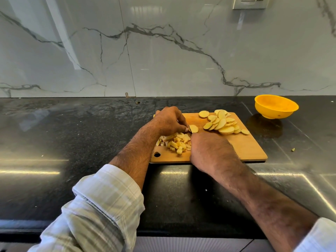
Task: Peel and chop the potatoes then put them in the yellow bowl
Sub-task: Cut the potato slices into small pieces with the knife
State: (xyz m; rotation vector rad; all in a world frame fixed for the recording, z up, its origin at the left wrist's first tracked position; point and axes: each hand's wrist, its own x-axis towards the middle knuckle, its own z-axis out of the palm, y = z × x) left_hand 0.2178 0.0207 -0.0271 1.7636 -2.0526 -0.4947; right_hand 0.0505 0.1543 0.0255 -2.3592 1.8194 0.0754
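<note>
On the board (243,148), the left hand (169,120) curls its fingertips onto a potato slice (193,128). The right hand (211,151) is fisted near it; what it holds is hidden. Cubes (175,142) lie left, slices (222,123) far right. The bowl (275,106) sits right of the board.

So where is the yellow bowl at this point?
In the head view the yellow bowl sits on the dark counter at far right, just beyond the cutting board corner, near the marble wall.
</note>
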